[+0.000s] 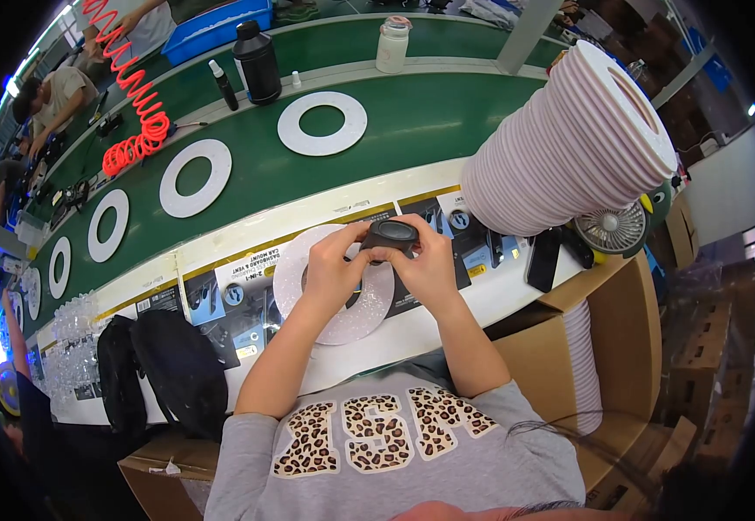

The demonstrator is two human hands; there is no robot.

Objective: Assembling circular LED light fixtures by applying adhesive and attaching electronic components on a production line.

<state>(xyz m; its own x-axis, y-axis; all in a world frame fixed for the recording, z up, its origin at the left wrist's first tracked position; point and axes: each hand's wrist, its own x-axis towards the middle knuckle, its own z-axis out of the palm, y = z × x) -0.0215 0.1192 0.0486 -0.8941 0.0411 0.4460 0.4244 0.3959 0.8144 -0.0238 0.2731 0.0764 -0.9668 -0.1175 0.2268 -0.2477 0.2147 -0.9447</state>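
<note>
Both hands are raised in front of my chest. My left hand and my right hand pinch a small black rounded device between fingers and thumbs, one hand at each side. Its upper face carries a dark glossy oval; its exact kind I cannot make out. Below the hands, a flat white speckled ring lies on the white bench edge, over printed black packaging sheets. The fingers partly cover the ring's opening.
Several white rings lie spaced along the green conveyor belt. A tall leaning stack of rings stands at right, near a small fan and a phone. Black bags lie at left; an open carton sits lower right.
</note>
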